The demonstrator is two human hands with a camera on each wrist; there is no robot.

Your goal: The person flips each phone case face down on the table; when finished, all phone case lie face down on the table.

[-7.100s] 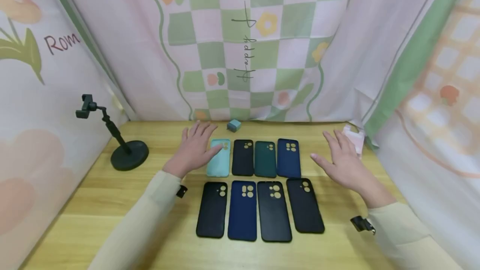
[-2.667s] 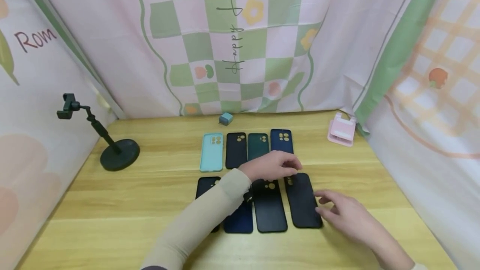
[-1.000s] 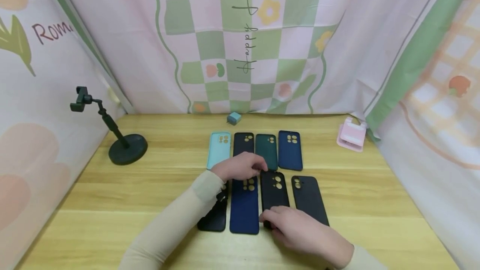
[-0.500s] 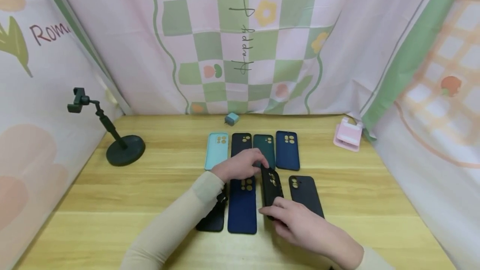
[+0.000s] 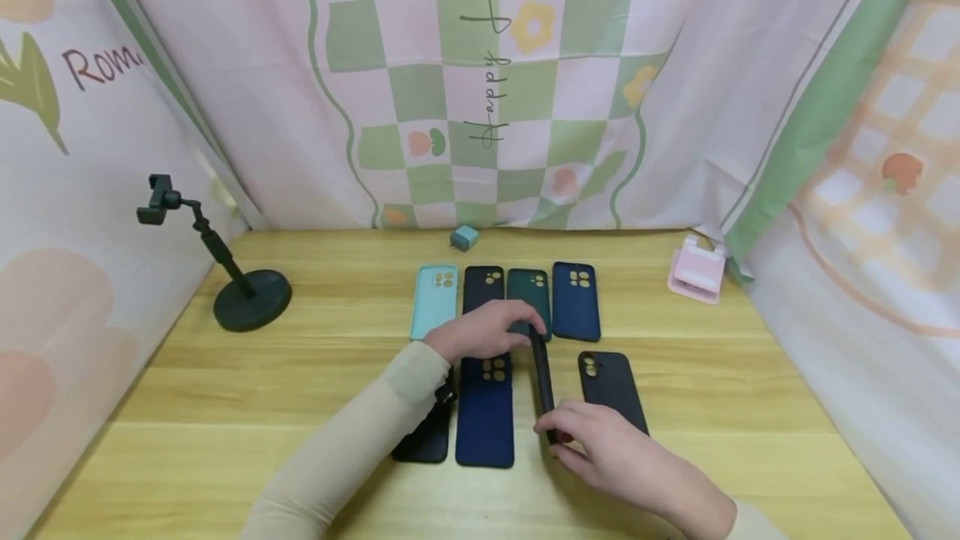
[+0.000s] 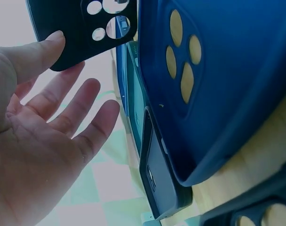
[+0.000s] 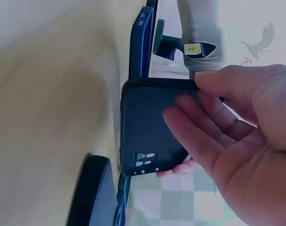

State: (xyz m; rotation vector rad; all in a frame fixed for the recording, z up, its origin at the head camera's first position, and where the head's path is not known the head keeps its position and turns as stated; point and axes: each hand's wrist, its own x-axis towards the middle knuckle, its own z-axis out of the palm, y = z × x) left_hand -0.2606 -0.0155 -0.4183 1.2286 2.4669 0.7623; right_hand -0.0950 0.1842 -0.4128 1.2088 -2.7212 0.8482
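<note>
A black phone case (image 5: 543, 377) stands up on its long edge on the table, in the front row. At its far end, my left hand (image 5: 487, 330) pinches a corner; the left wrist view shows the thumb (image 6: 53, 47) on the case beside its camera holes. My right hand (image 5: 611, 444) grips the near end, and in the right wrist view its fingers (image 7: 199, 136) lie against the broad face. Left of it lie a dark blue case (image 5: 483, 423) and a black case (image 5: 425, 438), the latter partly hidden by my left arm. Another black case (image 5: 613, 390) lies to the right.
Behind is a row of cases: light blue (image 5: 433, 302), black (image 5: 482, 290), dark green (image 5: 529, 298) and dark blue (image 5: 576, 302). A black phone stand (image 5: 251, 300) is at left, a pink folding stand (image 5: 697, 269) at right. A small blue charger (image 5: 464, 238) sits near the curtain.
The held black case has gone from lying flat, through a tilt, to standing on edge. Earlier both hands were at the rightmost front case, whose camera holes have switched from its right side to its left.
</note>
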